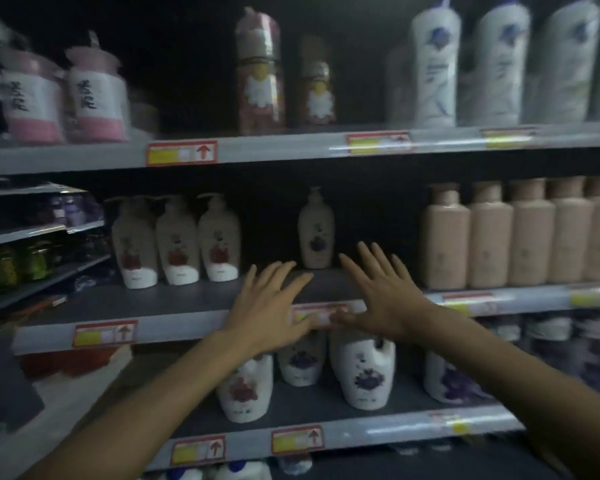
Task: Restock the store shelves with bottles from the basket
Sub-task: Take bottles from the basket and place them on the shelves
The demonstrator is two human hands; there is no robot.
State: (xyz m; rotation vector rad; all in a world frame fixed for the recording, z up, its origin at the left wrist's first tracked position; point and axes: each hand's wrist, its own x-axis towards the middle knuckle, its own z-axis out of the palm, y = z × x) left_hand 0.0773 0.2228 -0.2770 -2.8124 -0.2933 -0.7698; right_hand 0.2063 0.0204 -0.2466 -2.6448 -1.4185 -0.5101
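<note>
A cream pump bottle with a purple flower label (pixel 316 233) stands alone at the back of the middle shelf (pixel 174 303). My left hand (pixel 271 303) and my right hand (pixel 381 292) hover over the shelf's front edge just in front of that bottle, both empty with fingers spread. Three pump bottles with red flower labels (pixel 177 244) stand in a row to the left. The basket is not in view.
Pink square bottles (pixel 513 237) fill the middle shelf's right side. White jugs with purple and red flowers (pixel 364 372) stand on the shelf below. The top shelf holds pink-and-white bottles (pixel 94 95) and tall white ones (pixel 433 67). Price tags line the shelf edges.
</note>
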